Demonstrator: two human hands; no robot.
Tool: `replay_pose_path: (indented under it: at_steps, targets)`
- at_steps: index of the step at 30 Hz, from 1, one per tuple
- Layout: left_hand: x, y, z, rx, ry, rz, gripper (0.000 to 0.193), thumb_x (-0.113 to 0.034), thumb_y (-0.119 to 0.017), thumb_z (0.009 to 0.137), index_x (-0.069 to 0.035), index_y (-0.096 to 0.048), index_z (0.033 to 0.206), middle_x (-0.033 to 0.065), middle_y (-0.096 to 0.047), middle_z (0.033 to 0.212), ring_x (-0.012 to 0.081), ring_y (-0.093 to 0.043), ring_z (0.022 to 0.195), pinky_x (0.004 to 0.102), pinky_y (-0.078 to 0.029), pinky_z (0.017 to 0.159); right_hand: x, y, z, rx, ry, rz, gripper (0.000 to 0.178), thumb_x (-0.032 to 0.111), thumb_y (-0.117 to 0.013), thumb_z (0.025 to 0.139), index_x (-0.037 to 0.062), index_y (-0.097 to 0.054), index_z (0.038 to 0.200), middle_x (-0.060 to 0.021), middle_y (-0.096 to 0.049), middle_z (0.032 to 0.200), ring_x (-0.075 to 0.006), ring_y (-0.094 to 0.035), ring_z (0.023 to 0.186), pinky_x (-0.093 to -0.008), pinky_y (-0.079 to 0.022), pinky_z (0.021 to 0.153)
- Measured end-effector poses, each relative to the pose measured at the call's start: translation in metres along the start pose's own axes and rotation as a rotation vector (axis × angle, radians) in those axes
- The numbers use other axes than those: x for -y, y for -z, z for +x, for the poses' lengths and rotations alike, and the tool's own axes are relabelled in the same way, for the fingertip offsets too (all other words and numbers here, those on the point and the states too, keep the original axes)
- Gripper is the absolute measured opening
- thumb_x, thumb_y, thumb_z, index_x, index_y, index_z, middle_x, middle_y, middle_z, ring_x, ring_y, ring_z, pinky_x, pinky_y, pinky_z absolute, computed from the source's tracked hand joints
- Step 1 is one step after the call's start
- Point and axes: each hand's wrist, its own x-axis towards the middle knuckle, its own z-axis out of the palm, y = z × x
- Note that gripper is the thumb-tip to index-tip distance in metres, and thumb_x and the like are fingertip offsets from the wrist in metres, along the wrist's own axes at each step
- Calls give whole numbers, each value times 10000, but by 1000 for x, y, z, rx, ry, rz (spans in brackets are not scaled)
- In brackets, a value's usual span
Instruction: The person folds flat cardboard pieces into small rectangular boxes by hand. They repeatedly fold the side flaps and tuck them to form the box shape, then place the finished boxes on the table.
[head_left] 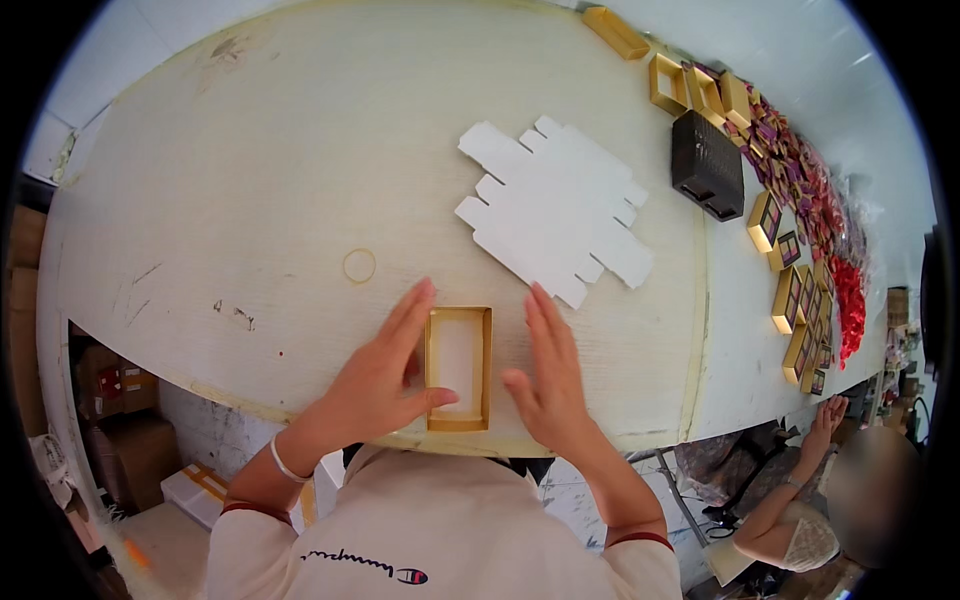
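evidently, a gold box (pixel 487 366) sits, hollow side up, between the fingers of the left hand (pixel 375 385) and the right hand (pixel 553 390). both hands are spread, fingers extended; the left thumb reaches over the box's left wall, though contact is unclear. light, even pressure from both sides would likely keep the walls square. a white card (pixel 560 205) lies beyond the right fingertips.

Bright, even light covers my table (pixel 300 150); its edges bow with the lens, my fingers (pixel 406 315) look fairly sharp, and a co-worker's head (pixel 875 490) at right is blurred.
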Motion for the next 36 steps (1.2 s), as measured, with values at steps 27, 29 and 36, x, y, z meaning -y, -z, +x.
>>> replay_pose_path:
  at_steps: [27,29,36]
  targets:
    - [21,-12,-2,-277,-216,-196,450,-9,-651,812,-34,-550,1250,144,-493,1339,138,-573,775,263,-503,711,-44,92,84,-6,-26,-170,614,346,-664,871,2,-445,1330,-235,-550,1232,-322,-552,1101,-418,-453,949]
    - [15,-13,-1,-259,-219,-171,395,-16,-658,811,-33,-587,1199,147,-522,1305,146,-579,770,266,-504,707,-51,58,63,-22,122,-408,592,329,-701,833,-18,-502,1270,-276,-516,1249,-393,-496,1174,-456,-420,988]
    - [1,-15,8,-211,-252,-80,287,6,-649,794,-16,-638,1080,132,-596,1200,154,-592,779,263,-500,709,-73,50,48,65,288,-558,416,150,-607,871,-70,-512,1211,-285,-509,1270,-409,-497,1199,-443,-432,1003]
